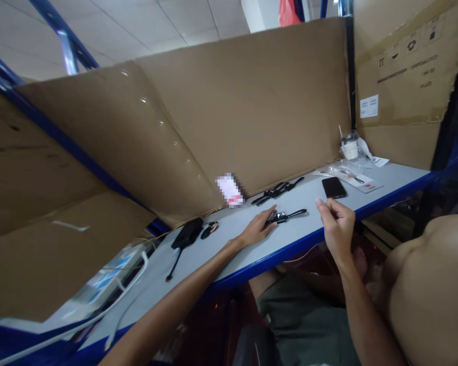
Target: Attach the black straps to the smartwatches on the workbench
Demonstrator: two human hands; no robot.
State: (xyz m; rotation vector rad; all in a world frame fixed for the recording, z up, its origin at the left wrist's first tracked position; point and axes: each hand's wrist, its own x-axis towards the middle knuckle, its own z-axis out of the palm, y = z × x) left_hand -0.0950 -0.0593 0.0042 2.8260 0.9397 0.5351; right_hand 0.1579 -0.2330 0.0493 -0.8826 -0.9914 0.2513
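My left hand (256, 229) lies low over the table with its fingers stretched and apart, around the left end of a black spokeshave (290, 215). The spokeshave has a shiny metal middle, and its right handle points away from the hand. Whether the fingers press on it I cannot tell. Raised over the table's front edge, my right hand (336, 226) is closed with thumb against the curled index finger; anything between them is hidden. Behind the left hand, several more black spokeshaves (277, 192) lie in a row against the cardboard.
A propped phone with a blurred screen (231, 190) leans on the cardboard wall (252, 101). A dark phone (333, 187), clear packaging (354, 175) and a cup (350, 147) are at right. At left lie a black pouch (189, 233), a small dark item (209, 230) and a white cable (135, 279).
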